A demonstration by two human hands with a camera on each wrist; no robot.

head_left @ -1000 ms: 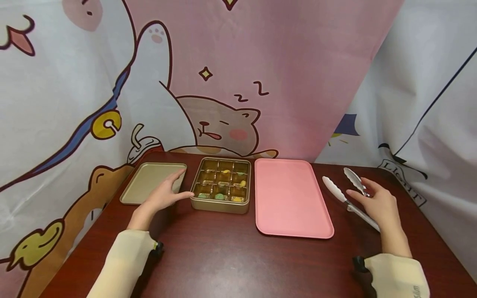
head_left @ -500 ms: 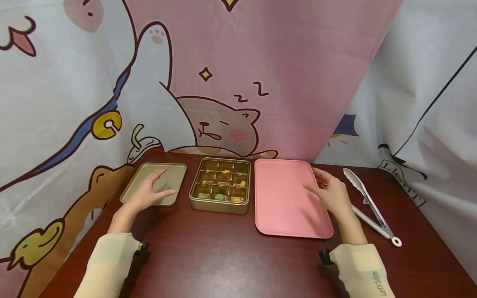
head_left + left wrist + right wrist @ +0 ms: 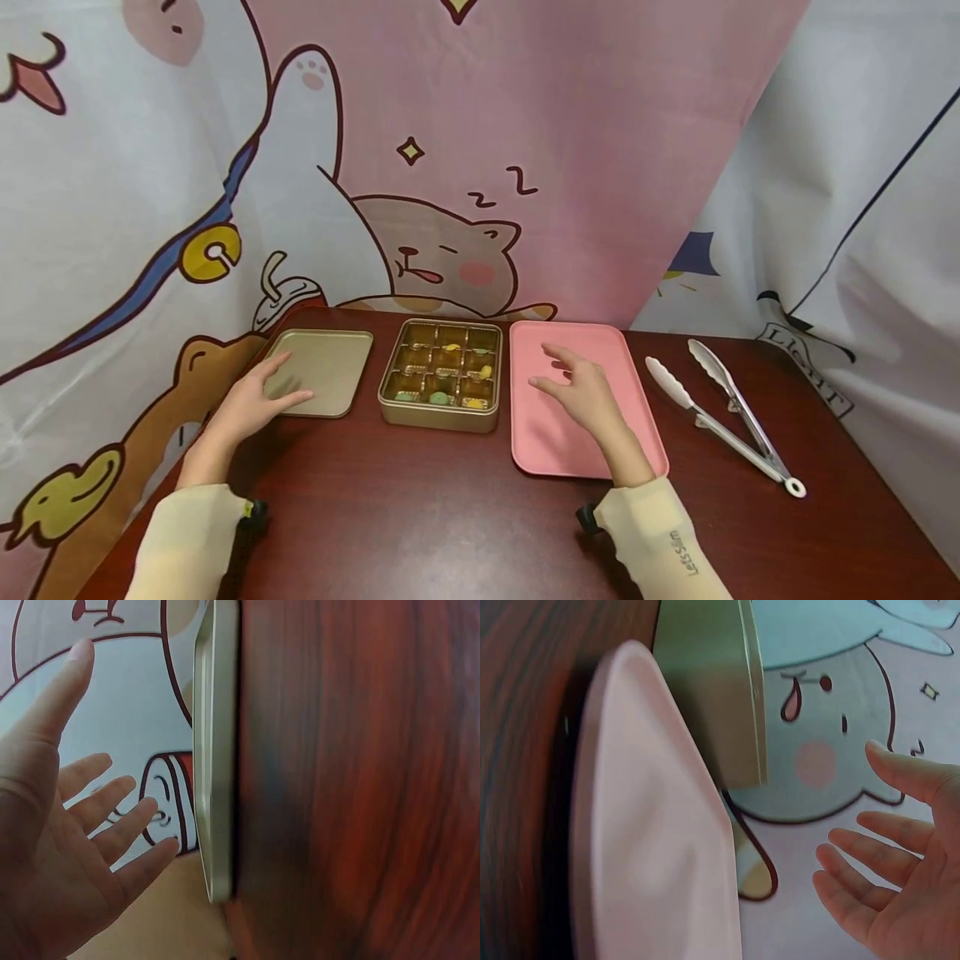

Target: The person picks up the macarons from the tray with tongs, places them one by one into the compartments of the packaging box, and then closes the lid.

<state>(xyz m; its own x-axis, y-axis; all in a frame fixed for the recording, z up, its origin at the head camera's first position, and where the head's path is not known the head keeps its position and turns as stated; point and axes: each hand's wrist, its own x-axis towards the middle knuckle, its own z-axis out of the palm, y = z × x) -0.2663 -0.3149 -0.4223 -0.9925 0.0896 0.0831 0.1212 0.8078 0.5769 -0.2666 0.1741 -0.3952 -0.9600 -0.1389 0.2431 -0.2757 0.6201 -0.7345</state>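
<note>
My left hand [image 3: 247,406] hovers over the near left part of a flat gold tin lid [image 3: 326,367], thumb and fingers spread, holding nothing. In the left wrist view the same hand [image 3: 82,825] appears beside the lid's raised rim. Above the pink tray [image 3: 555,433] my right hand [image 3: 588,392] hangs with fingers loosely bent and nothing in them. Between lid and tray stands a square gold tin [image 3: 438,419], its insert divided into several compartments. Green pieces [image 3: 439,398] and yellow pieces [image 3: 485,372] lie in some compartments.
Metal tongs [image 3: 738,433] lie spread on the dark red wooden table [image 3: 450,508], right of the tray. A printed cloth [image 3: 600,167] hangs behind the table and along both sides.
My right hand has moved left from the tongs to above the pink tray. My left hand has drawn left and slightly toward me, from beside the tin to over the lid.
</note>
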